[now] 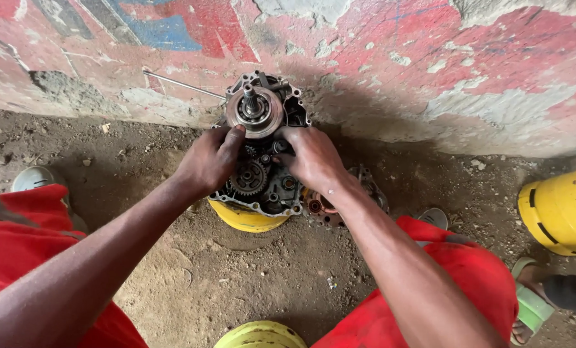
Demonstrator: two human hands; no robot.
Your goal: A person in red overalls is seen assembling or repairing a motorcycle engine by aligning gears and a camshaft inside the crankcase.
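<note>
Dirt floor ran up to a peeling wall painted red, blue and white. Against that wall sat an opened engine case, propped on a yellow container, with gears showing inside. My left hand was on the case's left side, thumb up against the round clutch drum at the top, fingers curled over the rim near a toothed gear. My right hand lay on the case's right side, fingers bent down into the middle among the small gears; whether they pinched any part I couldn't tell, fingertips hidden. Both hands were half closed, touching the case, neither wide open. A shaft stuck up from the drum centre. A thin metal rod leaned along the wall, left of the case. Another dark metal part lay on the ground just right of the case, under my right wrist. My red trousers filled both lower corners. A second yellow container stood well apart at the right edge, a third at the bottom between my knees. Another person's foot in a green sandal showed bottom right.
</note>
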